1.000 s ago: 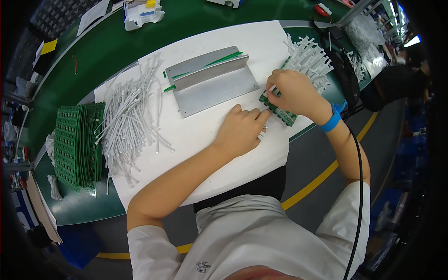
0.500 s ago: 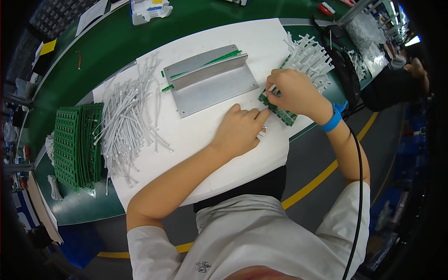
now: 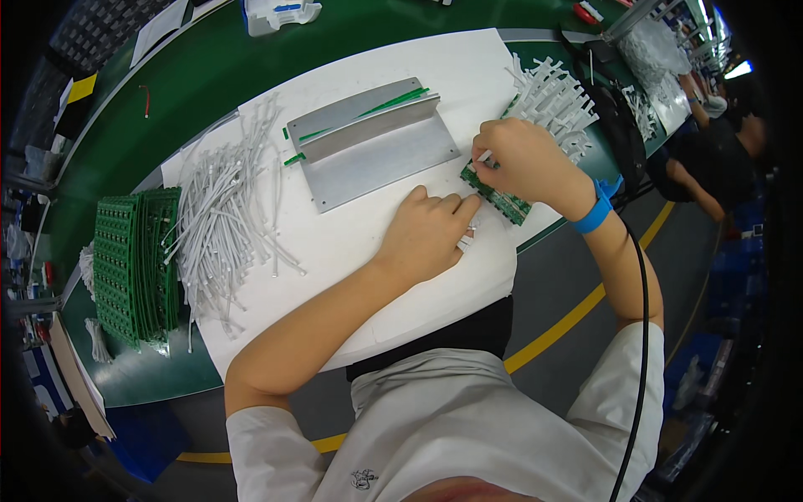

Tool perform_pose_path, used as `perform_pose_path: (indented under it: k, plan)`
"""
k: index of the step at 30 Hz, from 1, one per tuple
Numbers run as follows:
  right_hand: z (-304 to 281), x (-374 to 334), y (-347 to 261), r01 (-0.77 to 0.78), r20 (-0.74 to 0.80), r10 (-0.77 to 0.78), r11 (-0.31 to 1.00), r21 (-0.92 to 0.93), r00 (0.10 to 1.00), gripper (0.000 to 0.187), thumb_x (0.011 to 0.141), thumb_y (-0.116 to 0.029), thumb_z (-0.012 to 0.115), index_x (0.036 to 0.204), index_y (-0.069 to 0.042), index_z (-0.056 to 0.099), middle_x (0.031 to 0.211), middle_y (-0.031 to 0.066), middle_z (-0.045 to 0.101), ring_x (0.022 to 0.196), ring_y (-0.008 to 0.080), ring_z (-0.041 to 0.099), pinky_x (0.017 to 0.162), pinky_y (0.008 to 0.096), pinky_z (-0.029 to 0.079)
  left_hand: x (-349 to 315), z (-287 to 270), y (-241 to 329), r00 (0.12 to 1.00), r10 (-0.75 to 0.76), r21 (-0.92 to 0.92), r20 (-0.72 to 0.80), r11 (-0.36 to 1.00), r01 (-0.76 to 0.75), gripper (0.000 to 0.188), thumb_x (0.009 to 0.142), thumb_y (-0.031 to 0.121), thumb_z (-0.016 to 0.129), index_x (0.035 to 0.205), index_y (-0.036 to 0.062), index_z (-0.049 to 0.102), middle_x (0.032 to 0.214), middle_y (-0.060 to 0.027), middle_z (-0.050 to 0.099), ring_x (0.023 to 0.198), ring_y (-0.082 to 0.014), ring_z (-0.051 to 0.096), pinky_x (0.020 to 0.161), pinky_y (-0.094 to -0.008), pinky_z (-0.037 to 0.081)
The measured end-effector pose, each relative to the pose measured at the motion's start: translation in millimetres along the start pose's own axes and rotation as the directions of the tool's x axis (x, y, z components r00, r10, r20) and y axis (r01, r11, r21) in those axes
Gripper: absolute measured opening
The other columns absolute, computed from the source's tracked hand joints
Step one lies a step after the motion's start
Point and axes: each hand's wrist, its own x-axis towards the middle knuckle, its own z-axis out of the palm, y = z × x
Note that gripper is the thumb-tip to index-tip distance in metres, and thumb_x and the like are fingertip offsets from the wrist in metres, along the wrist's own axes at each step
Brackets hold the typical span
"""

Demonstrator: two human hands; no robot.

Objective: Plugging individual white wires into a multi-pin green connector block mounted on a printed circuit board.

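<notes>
On the white sheet lies a narrow green circuit board, partly under my hands. My right hand, with a blue band at its wrist, pinches a small white connector over the board's far end. Beside the board's near left edge, my left hand is closed with its fingers curled. Small white connectors stick out from between its fingers; how many it holds is hidden. Behind the board, rows of white-wired pieces spread out close to my right hand.
A grey metal fixture with an upright ridge and green strips lies ahead of my left hand. To the left are a heap of white cables and a stack of green circuit boards. Another person is at the far right.
Both hands stay almost in place, my right one still pinching at the board. The view has shifted slightly. The person at the far right has moved, and an arm now shows.
</notes>
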Motion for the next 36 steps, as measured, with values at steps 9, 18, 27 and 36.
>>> perform_pose_path:
  k: [9, 18, 27, 36]
  plan:
    - [1.7, 10.3, 13.7, 0.045, 0.037, -0.055, 0.969, 0.243, 0.998, 0.010, 0.075, -0.007, 0.078, 0.080, 0.001, 0.077, 0.079, 0.0133, 0.075, 0.067, 0.0286, 0.072, 0.067, 0.0340, 0.058, -0.3, -1.7, -0.5, 1.000, -0.011, -0.018, -0.006, 1.000, 0.010, 0.038, 0.080, 0.012, 0.074, 0.115, 0.0092, 0.060, 0.081, -0.0076, 0.064, 0.070, -0.0280, 0.062, 0.073, -0.0370, 0.040]
    - [2.4, 5.7, 17.5, 0.053, 0.007, -0.059, 0.943, 0.328, 0.998, 0.010, 0.075, -0.006, 0.076, 0.077, 0.003, 0.074, 0.073, 0.0143, 0.073, 0.064, 0.0310, 0.070, 0.065, 0.0346, 0.057, 1.3, -2.0, 1.8, 1.000, -0.011, -0.004, 0.026, 1.000, 0.011, 0.038, 0.084, 0.013, 0.072, 0.118, 0.0090, 0.058, 0.085, -0.0080, 0.067, 0.073, -0.0274, 0.063, 0.076, -0.0367, 0.041]
    - [16.4, -34.2, -43.0, 0.038, -0.586, 0.070, 0.985, 0.170, 0.807, 0.025, 0.079, -0.004, 0.075, 0.103, -0.003, 0.073, 0.101, 0.0132, 0.065, 0.091, 0.0313, 0.064, 0.076, 0.0400, 0.053, 2.4, -8.0, -18.0, 0.935, -0.342, -0.782, -0.093, 0.606, 0.144, 0.015, 0.109, 0.019, 0.047, 0.107, 0.0044, 0.053, 0.077, -0.0116, 0.059, 0.064, -0.0190, 0.058, 0.059, -0.0332, 0.045]
    - [64.6, -54.3, -78.5, 0.057, -0.543, 0.498, 0.699, 0.713, 0.676, 0.028, 0.084, -0.003, 0.078, 0.112, -0.003, 0.073, 0.099, 0.0074, 0.065, 0.075, 0.0144, 0.060, 0.064, 0.0274, 0.048, 5.1, -15.2, 1.2, 0.931, -0.331, -0.970, 0.153, 0.129, 0.206, 0.025, 0.114, 0.026, 0.039, 0.119, 0.0055, 0.052, 0.074, 0.0013, 0.049, 0.062, -0.0053, 0.041, 0.056, -0.0204, 0.035]
